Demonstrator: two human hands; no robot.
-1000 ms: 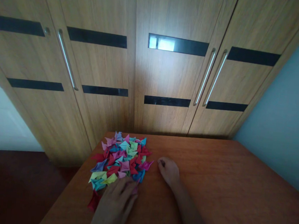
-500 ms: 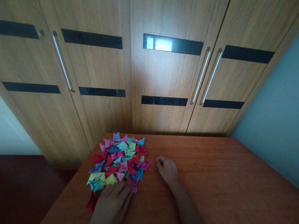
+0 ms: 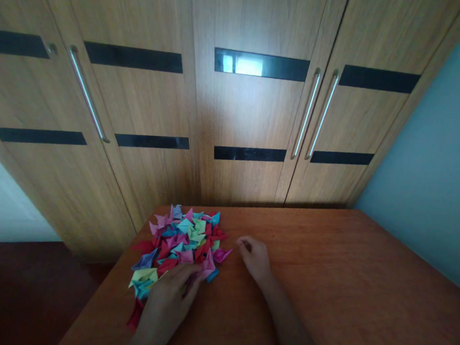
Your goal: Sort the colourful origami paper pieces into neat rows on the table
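Reddish-brown wooden table (image 3: pixel 324 288) is bearing multicoloured folded-paper heap (image 3: pixel 196 236); left hand (image 3: pixel 171 295) is pinching pointed pink paper piece (image 3: pixel 208 264) over it, unreleased; right hand (image 3: pixel 256 258) is curling alongside, grasp unclear

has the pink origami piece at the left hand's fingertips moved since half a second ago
Yes. Judged against the table's far edge, the pink origami piece at the left hand has shifted up the view, toward that edge.

The left hand (image 3: pixel 173 293), near, seemingly pinches thumb to fingers; the right hand (image 3: pixel 255 258), farther away, curls loosely.
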